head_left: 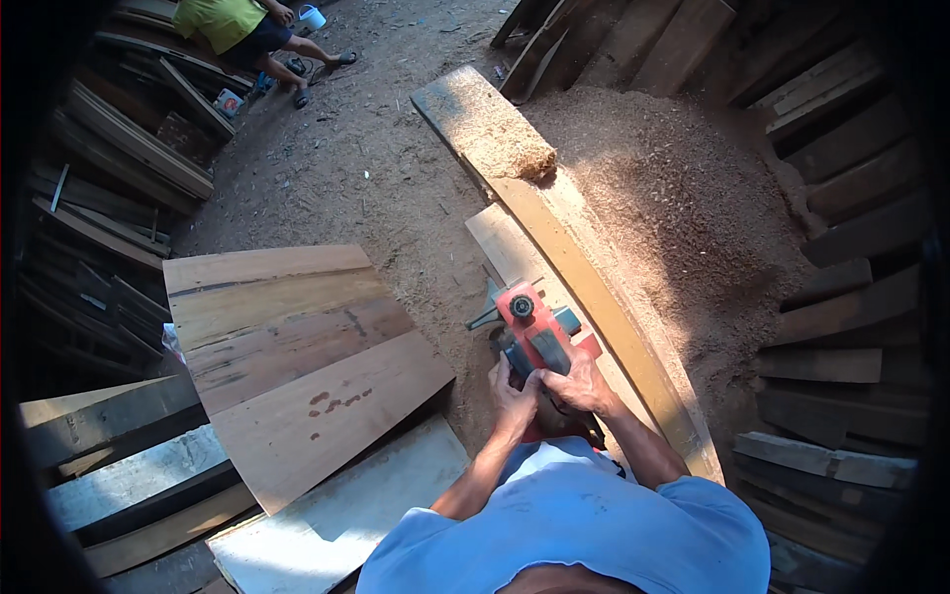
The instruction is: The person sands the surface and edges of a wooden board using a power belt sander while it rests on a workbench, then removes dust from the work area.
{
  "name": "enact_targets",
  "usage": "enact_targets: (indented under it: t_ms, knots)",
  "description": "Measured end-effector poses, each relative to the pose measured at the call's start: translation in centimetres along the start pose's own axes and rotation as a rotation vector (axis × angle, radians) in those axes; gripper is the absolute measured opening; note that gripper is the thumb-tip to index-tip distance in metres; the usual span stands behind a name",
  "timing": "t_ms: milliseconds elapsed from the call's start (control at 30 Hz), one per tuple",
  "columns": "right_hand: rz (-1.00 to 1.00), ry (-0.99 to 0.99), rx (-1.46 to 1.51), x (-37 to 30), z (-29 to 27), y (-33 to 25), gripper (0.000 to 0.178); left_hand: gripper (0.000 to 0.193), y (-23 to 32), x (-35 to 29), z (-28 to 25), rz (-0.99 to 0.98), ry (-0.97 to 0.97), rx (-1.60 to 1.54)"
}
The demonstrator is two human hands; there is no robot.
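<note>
One red power planer (535, 335) sits in your grip: your left hand (515, 398) holds its near left side, your right hand (582, 384) its near right side. The planer is over a pale board (503, 243), just left of a long brown beam (584, 274); shavings (663, 188) heap up farther right.

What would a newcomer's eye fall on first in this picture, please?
Probably the red tool near the middle, gripped by the left hand and right hand. Next, perhaps, the broad heap of wood shavings at upper right, beyond the long yellowish beam. At left, several wide planks lie side by side.
</note>
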State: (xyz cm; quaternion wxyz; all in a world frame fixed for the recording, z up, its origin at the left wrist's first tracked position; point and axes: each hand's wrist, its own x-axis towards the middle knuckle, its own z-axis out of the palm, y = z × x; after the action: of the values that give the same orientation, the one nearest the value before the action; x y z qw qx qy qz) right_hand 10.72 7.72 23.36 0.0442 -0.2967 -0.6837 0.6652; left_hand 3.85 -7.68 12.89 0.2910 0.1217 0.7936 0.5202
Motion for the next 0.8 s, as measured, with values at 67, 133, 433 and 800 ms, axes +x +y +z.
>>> enact_targets:
  t_ms: [67,133,433,800]
  knots:
    - [0.029,-0.002,-0.024,-0.3,0.0,0.7,0.072,0.082,0.2,-0.8,0.2,-0.005,0.009,-0.033]
    - [0.126,-0.022,-0.06,1.0,0.1,-0.7,0.073,0.078,-0.2,1.0,-0.4,0.034,0.019,0.006]
    - [-0.05,0.041,-0.103,18.8,2.3,-4.8,0.037,0.054,6.2,19.2,-5.3,0.103,-0.036,-0.353]
    - [-0.156,0.085,-0.113,11.0,1.6,-0.2,0.063,0.053,2.3,11.8,-2.8,0.004,-0.071,-0.333]
